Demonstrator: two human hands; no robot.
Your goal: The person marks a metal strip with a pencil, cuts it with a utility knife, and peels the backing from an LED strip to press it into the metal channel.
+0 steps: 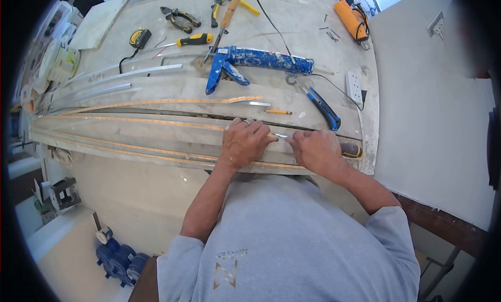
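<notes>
Pale plain wall (428, 119) on the right, wall socket (436, 26) high on it. Dark brown beam (443, 223) at its foot. Worktop (344, 62) is whitish, dusty, stained, long dark gap across it. Bright light at the upper right corner. Far left edge cluttered, too distorted to read.
</notes>
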